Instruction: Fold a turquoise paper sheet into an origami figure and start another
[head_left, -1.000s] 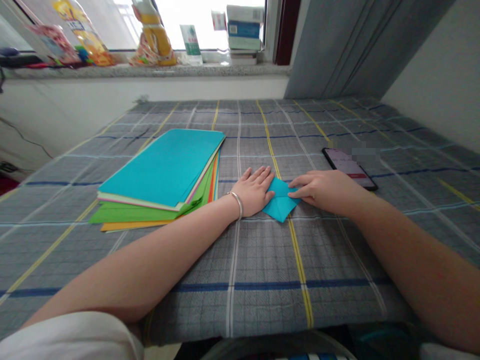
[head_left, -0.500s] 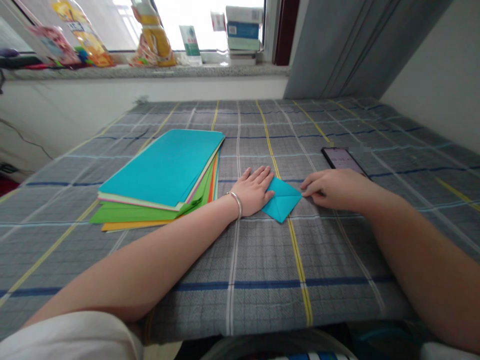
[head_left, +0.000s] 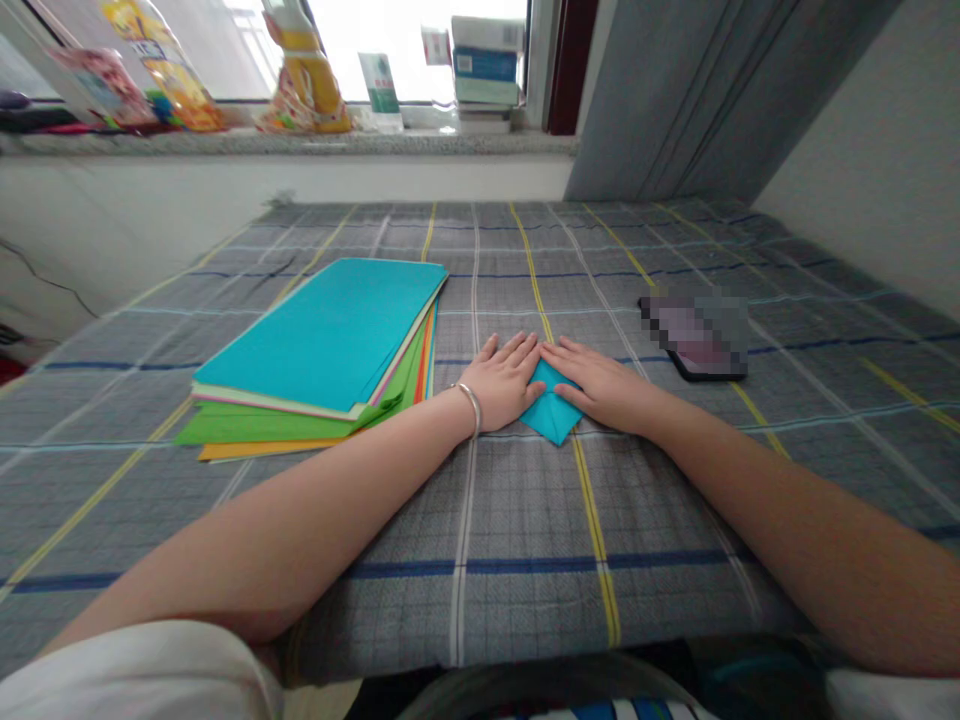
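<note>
A small folded piece of teal paper [head_left: 550, 412] lies on the grey checked cloth [head_left: 525, 520] in the middle. My left hand [head_left: 506, 380], with a silver bracelet at the wrist, lies flat on the paper's left part, fingers stretched out. My right hand [head_left: 604, 385] rests flat on its right part, fingers pointing left toward the left hand's fingertips. Only the paper's lower point and a strip between the hands show.
A stack of coloured paper sheets [head_left: 322, 350], teal on top, lies to the left. A phone [head_left: 697, 335] sits to the right of my right hand. Bottles and boxes stand on the windowsill [head_left: 300, 140] behind; a grey curtain [head_left: 697, 90] hangs at the back right.
My right hand has slid left from beside the paper onto it and now lies flat over its right part. My left hand has stayed in place.
</note>
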